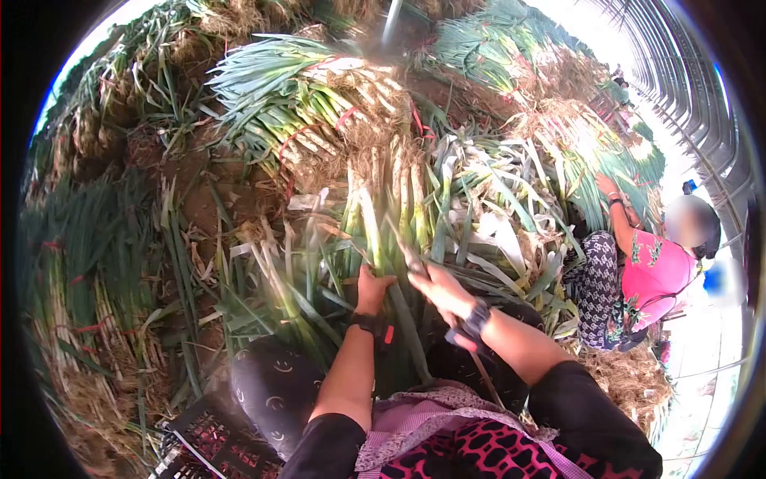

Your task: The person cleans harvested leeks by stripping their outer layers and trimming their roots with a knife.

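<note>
My left hand (372, 290) is closed around a green onion (370, 217), its thumb reaching across the stalk. The pale root end points away from me, and the green leaf (409, 331) runs down toward my lap. In my right hand (444, 292), just to the right, is a slim knife-like tool (411, 257), its narrow grey end blurred and pointing up and left. More loose green onions (417, 199) lie beyond my hands, roots away from me. A tied bundle of green onions (315, 132) with red bands rests behind them.
Peeled leaves (503, 211) are heaped at the right. Bundled onions (96, 263) stand along the left. A black crate (219, 439) sits by my left knee. To the right, a person in a pink top (658, 271) reaches toward another onion pile (602, 160).
</note>
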The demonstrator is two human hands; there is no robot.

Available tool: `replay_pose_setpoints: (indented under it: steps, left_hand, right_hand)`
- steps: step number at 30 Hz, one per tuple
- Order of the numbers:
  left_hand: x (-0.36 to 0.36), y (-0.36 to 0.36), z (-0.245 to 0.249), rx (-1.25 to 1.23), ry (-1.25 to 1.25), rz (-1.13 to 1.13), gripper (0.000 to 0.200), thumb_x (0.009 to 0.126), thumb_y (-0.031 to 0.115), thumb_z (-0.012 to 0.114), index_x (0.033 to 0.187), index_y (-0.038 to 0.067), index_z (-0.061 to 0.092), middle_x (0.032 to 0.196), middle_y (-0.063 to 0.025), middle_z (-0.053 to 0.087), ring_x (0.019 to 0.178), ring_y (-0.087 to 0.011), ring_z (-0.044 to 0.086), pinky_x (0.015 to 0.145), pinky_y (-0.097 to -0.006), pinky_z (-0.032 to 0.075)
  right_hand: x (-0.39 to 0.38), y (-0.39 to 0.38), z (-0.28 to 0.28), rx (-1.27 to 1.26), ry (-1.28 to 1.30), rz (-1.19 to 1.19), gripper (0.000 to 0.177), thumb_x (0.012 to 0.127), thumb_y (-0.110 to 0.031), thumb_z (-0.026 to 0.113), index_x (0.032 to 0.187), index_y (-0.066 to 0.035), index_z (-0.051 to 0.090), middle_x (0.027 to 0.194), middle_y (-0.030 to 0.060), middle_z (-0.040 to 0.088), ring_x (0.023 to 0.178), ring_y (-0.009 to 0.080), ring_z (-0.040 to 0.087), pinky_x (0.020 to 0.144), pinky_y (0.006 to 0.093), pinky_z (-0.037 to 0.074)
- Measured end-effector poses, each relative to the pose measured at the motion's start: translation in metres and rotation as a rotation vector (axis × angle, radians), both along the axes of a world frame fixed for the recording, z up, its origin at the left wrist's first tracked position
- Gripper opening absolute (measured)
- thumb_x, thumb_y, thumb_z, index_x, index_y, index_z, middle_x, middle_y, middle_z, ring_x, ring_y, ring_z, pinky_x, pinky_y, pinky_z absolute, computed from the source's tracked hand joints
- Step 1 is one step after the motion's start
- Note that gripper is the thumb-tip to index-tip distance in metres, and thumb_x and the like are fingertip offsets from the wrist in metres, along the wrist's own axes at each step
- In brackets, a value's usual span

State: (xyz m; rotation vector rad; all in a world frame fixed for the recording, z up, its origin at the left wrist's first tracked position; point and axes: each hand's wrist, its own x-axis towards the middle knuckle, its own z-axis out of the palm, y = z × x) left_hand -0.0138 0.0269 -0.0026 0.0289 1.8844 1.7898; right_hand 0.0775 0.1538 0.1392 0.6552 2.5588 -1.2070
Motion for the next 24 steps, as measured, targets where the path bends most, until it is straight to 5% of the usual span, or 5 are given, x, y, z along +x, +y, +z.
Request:
replay_pose_setpoints:
  steps: [4, 15, 21, 23, 24]
  left_hand:
    - [0.006, -0.005, -0.009, 0.218, -0.179, 0.019, 0.073, 0.061, 0.0, 0.075, 0.124, -0.006, 0.04, 0.098, -0.0163, 0.061, 0.083, -0.0222, 0.062, 0.07, -0.0331, 0.053]
    - [0.023, -0.01, -0.033, 0.221, -0.138, -0.156, 0.048, 0.065, 0.004, 0.075, 0.109, -0.003, 0.055, 0.093, -0.0103, 0.065, 0.082, -0.0185, 0.062, 0.071, -0.0309, 0.051]
    - [0.034, -0.02, 0.008, 0.114, 0.056, -0.096, 0.051, 0.067, 0.011, 0.074, 0.111, -0.002, 0.053, 0.094, -0.0137, 0.064, 0.087, -0.0227, 0.062, 0.077, -0.0335, 0.048]
    - [0.033, -0.034, 0.068, 0.048, 0.09, -0.121, 0.054, 0.068, 0.012, 0.074, 0.114, -0.003, 0.052, 0.096, -0.015, 0.064, 0.088, -0.0239, 0.062, 0.078, -0.0339, 0.048]
    - [0.032, -0.037, 0.081, -0.082, 0.217, -0.165, 0.046, 0.071, 0.01, 0.072, 0.111, -0.005, 0.053, 0.097, -0.012, 0.064, 0.088, -0.0192, 0.06, 0.079, -0.0317, 0.048]
  right_hand:
    - [0.083, -0.023, 0.014, 0.038, -0.016, 0.166, 0.06, 0.087, -0.047, 0.053, 0.125, -0.001, 0.044, 0.102, 0.0295, 0.059, 0.099, 0.044, 0.056, 0.082, 0.0461, 0.045]
    - [0.015, -0.014, -0.019, 0.138, 0.049, 0.075, 0.053, 0.086, -0.045, 0.053, 0.102, 0.005, 0.054, 0.088, 0.0278, 0.062, 0.084, 0.0406, 0.061, 0.074, 0.0453, 0.047]
    - [-0.05, -0.004, 0.007, 0.739, -0.016, 0.108, 0.069, 0.082, -0.055, 0.056, 0.119, 0.003, 0.051, 0.103, 0.024, 0.061, 0.09, 0.036, 0.063, 0.078, 0.043, 0.049]
    - [-0.057, 0.0, -0.015, 0.879, 0.322, 0.128, 0.069, 0.081, -0.055, 0.058, 0.114, 0.004, 0.053, 0.101, 0.0233, 0.061, 0.089, 0.037, 0.062, 0.082, 0.0425, 0.048]
    - [-0.058, -0.014, 0.001, 0.562, 0.317, 0.136, 0.061, 0.081, -0.05, 0.061, 0.108, 0.005, 0.056, 0.093, 0.0213, 0.062, 0.086, 0.0333, 0.063, 0.078, 0.0404, 0.049]
